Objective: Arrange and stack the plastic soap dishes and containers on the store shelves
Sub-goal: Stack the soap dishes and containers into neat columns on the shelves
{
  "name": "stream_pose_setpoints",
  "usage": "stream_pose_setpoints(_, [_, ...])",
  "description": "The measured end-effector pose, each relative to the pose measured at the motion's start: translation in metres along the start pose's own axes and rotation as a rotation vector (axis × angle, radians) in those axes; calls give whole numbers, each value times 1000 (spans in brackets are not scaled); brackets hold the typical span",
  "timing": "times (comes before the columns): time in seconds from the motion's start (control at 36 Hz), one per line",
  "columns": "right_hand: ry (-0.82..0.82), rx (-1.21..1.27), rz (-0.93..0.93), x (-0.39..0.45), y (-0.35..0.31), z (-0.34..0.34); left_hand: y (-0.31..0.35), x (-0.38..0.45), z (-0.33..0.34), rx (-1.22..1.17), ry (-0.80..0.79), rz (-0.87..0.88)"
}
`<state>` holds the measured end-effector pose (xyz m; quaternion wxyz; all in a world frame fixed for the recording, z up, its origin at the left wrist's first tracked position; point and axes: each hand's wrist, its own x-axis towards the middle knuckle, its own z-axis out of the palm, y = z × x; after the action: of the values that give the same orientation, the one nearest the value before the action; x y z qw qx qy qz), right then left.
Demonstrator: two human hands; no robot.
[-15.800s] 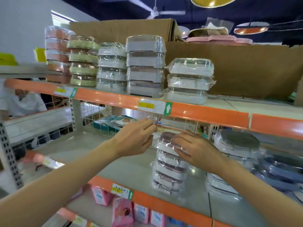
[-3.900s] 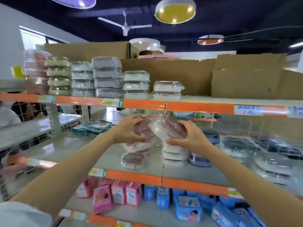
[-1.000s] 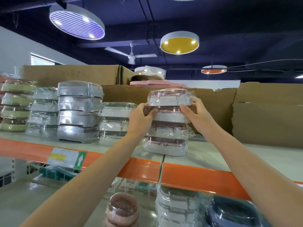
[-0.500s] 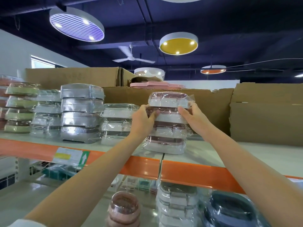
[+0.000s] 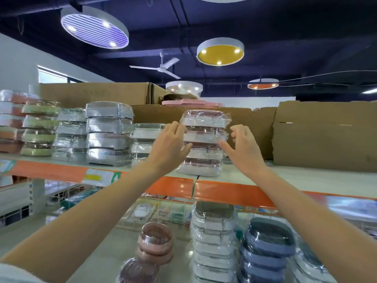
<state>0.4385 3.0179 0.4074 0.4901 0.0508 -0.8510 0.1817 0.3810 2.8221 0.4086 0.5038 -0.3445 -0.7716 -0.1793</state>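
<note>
Two hands are raised at the top shelf [image 5: 306, 178], one on each side of a stack of wrapped soap dishes [image 5: 204, 142]. The left hand [image 5: 169, 144] sits just left of the stack, fingers loosely curled and spread, holding nothing; whether its fingertips brush the wrap is hard to tell. The right hand [image 5: 243, 147] is just right of the stack, fingers likewise curled and apart, empty, with a visible gap to the dishes.

That stack stands upright near the shelf's front edge, four white-and-pink dishes high, each in clear film. Left of it, a shorter white stack [image 5: 145, 142] stands close beside, then a taller grey stack [image 5: 109, 133], a clear-wrapped stack [image 5: 70, 134], a green stack [image 5: 39, 129] and a pink stack [image 5: 10, 121] at the far left. Cardboard boxes [image 5: 324, 135] line the back of the shelf.

On the lower shelf [image 5: 98, 250], a white stack of dishes [image 5: 214, 240] stands below the orange shelf edge, with round pink containers [image 5: 155, 246] to its left and blue oval dishes [image 5: 267, 248] to its right. Round ceiling lamps [image 5: 220, 51] and a fan [image 5: 161, 68] hang above.
</note>
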Motion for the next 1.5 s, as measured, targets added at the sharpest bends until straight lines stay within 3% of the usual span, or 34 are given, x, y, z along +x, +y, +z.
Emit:
stream_pose_setpoints(0.17, [-45,-32,-316,-30,-21,2,8,-27,-12,-38,-14,69])
stream_pose_setpoints(0.36, [-103,-28,-586,-70,-54,27,-7,-82,-38,-55,-139,102])
stream_pose_setpoints(0.47, [-87,16,-696,-101,-62,50,-24,-121,-52,-48,-157,89])
stream_pose_setpoints(0.64, [-208,43,-780,-144,-60,93,-54,-178,-49,-19,-259,49])
stream_pose_setpoints(0.75, [-279,75,-751,-161,-60,125,-64,-203,-38,-28,-308,46])
stream_pose_setpoints(0.89, [-428,15,-583,-179,-59,168,-88,-229,-8,-83,-405,53])
stream_pose_setpoints(1.03, [-789,-3,-381,-197,-49,216,-118,-259,24,-121,-509,82])
stream_pose_setpoints(1.14, [-860,-192,-331,-217,-44,254,-146,-277,43,-159,-598,133])
stream_pose_setpoints(1.19, [-808,-201,-263,-219,-52,260,-160,-286,50,-150,-643,141])
stream_pose_setpoints(1.5, [-1151,-336,19,-237,-63,305,-219,-312,79,-224,-669,196])
